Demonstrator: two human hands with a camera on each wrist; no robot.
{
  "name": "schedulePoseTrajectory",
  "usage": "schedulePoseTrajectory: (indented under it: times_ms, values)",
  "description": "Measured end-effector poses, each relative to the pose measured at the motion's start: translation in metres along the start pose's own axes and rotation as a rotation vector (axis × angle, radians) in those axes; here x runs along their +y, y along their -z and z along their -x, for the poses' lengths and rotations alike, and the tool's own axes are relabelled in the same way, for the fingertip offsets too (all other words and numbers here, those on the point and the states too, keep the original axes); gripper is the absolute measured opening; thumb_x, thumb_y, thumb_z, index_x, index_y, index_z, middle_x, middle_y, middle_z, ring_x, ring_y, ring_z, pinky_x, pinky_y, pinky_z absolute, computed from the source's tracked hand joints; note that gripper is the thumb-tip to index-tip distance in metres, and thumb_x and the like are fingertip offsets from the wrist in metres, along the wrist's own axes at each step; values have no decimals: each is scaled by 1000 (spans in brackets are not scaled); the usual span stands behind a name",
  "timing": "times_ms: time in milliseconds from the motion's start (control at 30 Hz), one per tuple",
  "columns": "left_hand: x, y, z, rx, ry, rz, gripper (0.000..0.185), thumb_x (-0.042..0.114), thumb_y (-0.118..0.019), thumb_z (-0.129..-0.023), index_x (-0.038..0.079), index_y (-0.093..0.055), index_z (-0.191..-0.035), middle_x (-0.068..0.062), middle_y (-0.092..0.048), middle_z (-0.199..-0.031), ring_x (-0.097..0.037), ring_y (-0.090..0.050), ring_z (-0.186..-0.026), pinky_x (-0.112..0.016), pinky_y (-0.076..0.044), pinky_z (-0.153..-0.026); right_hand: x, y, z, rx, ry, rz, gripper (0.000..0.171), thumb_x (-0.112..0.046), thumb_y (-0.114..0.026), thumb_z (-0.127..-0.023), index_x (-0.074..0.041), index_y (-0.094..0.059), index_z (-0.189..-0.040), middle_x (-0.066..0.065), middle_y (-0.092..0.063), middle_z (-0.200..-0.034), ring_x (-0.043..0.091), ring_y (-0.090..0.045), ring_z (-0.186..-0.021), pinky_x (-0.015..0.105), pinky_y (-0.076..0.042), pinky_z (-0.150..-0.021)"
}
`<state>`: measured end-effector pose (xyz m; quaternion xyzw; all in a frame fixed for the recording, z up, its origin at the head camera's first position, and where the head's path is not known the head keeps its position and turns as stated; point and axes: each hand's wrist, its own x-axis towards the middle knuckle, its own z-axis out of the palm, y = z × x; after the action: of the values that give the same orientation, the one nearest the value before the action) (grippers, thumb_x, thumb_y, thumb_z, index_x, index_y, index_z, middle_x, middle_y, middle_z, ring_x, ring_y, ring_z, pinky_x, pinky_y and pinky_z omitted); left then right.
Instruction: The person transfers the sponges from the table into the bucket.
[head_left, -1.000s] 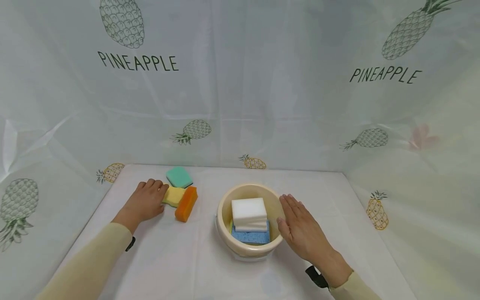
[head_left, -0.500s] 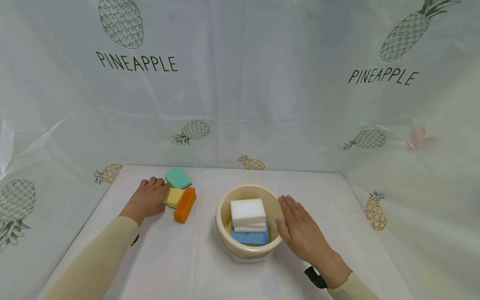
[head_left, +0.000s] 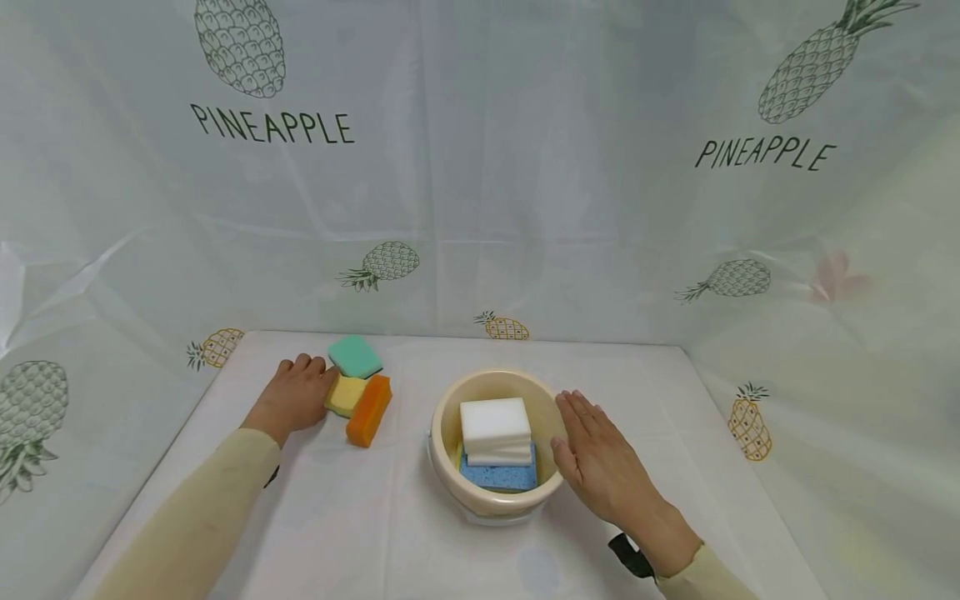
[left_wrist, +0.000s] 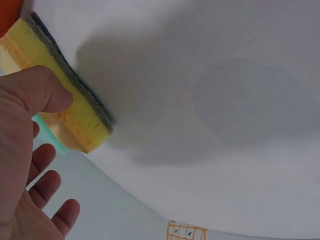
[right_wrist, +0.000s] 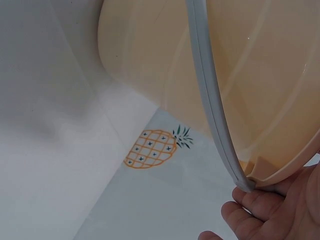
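My left hand [head_left: 295, 393] lies on the white table at the far left, its thumb [left_wrist: 42, 92] touching the near end of a yellow sponge [head_left: 346, 395] with a grey scouring layer [left_wrist: 75, 85]. The other fingers [left_wrist: 47, 187] are spread and hold nothing. An orange sponge [head_left: 369, 410] lies against the yellow one, and a teal sponge [head_left: 355, 356] sits just behind them. My right hand [head_left: 600, 458] is flat with straight fingers against the right side of a cream bowl [head_left: 491, 377]. The bowl holds a white sponge [head_left: 495, 423] on top of a blue sponge [head_left: 498, 477].
A pale pineapple-print sheet [head_left: 480, 208] covers the table [head_left: 360, 525] and rises as walls behind and at both sides. A grey handle band [right_wrist: 210, 100] runs round the bowl [right_wrist: 150, 65], with a printed pineapple [right_wrist: 152, 147] on the cloth under it.
Hardly anything has moved. My left hand has edged slightly farther back beside the yellow sponge. The right hand stays against the bowl.
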<state>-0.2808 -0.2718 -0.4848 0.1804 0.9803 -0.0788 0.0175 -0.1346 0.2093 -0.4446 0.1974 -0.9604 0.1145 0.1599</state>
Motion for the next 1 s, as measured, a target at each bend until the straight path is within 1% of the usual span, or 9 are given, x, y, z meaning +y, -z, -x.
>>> schedulePoseTrajectory:
  times_ms: [67,233,333,467,600,700,833,1000]
  values:
    - [1,2,0,-13,11,7,60,23,-79,-91,2,-59,-143,-22,-57,-127,-43,-47,-116,-65,-40,-106,0,0,0,-3,0,0,60,-31,-50,-108,6,-44,-155,23,-48,-160,38,-43,-152,57,-37,-121]
    - [1,5,-1,-24,32,23,54,21,-79,-91,4,-62,-139,-21,-58,-123,-42,-47,-114,-65,-40,-106,0,0,0,-12,-1,-4,60,-30,-49,-108,7,-43,-156,23,-48,-160,38,-43,-152,56,-36,-121]
    - [-2,4,-2,-13,31,20,56,21,-82,-87,2,-62,-136,-22,-57,-123,-43,-47,-114,-65,-40,-105,0,0,0,-14,-1,-5,61,-30,-49,-108,7,-43,-156,23,-48,-160,38,-42,-152,57,-36,-121]
    - [-7,1,0,4,23,15,66,24,-86,-83,-3,-57,-135,-23,-57,-130,-44,-47,-117,-66,-39,-106,0,0,0,-15,-2,-10,61,-30,-49,-108,7,-43,-156,23,-47,-160,38,-42,-153,57,-36,-121]
    - [-12,-1,5,30,16,34,68,25,-87,-82,-3,-55,-135,-24,-58,-135,-45,-48,-121,-66,-40,-107,0,-1,0,-11,1,-10,61,-30,-49,-109,7,-43,-156,23,-47,-161,38,-42,-153,57,-36,-121]
    - [-13,-2,11,52,10,45,66,24,-85,-83,-2,-55,-135,-24,-57,-133,-46,-48,-120,-67,-39,-106,1,-1,0,-8,5,-10,61,-30,-49,-108,7,-43,-156,23,-47,-161,38,-42,-153,58,-37,-121]
    - [-14,-4,18,72,1,36,62,24,-82,-83,-2,-56,-133,-24,-56,-128,-45,-48,-119,-66,-39,-109,1,-1,0,-9,4,-14,61,-30,-49,-108,7,-42,-156,24,-46,-161,38,-42,-153,57,-36,-121]
    - [-12,-5,24,103,11,36,66,28,-82,-83,-5,-52,-131,-26,-54,-129,-45,-48,-121,-65,-37,-112,1,-2,0,-6,5,-14,61,-30,-50,-108,7,-43,-156,24,-47,-160,39,-43,-152,57,-36,-121]
